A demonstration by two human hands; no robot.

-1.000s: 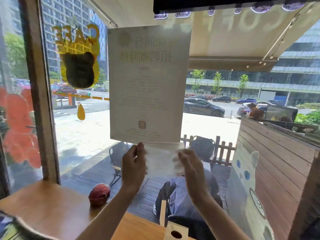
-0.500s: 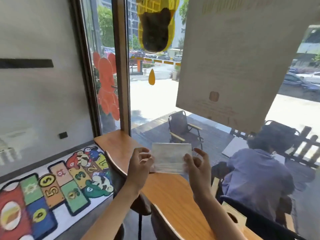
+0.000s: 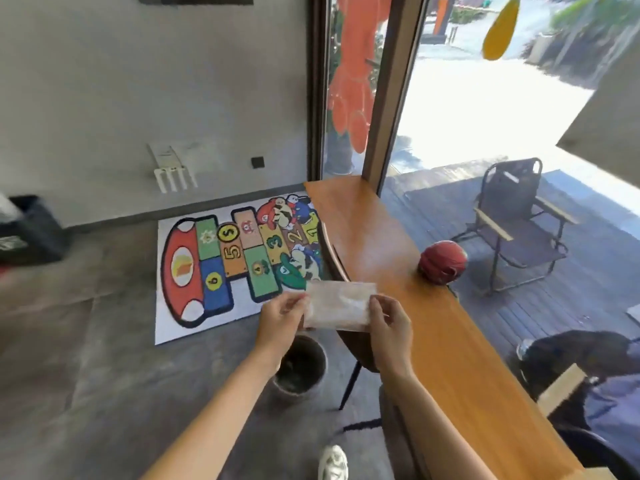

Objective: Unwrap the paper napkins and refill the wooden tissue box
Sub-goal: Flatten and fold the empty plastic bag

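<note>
You hold the napkin pack (image 3: 338,305) in the air between both hands, over the edge of the wooden counter (image 3: 398,258). Your left hand (image 3: 282,318) and right hand (image 3: 389,327) each pinch one side. A bin (image 3: 300,367) stands below.

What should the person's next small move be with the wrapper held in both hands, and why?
Probably lower the wrapper into the bin. The left hand and right hand pinch its two ends, it looks flat and see-through with no napkins visible inside, and the bin stands on the floor just below the hands. Whether it is truly empty cannot be told.
</note>
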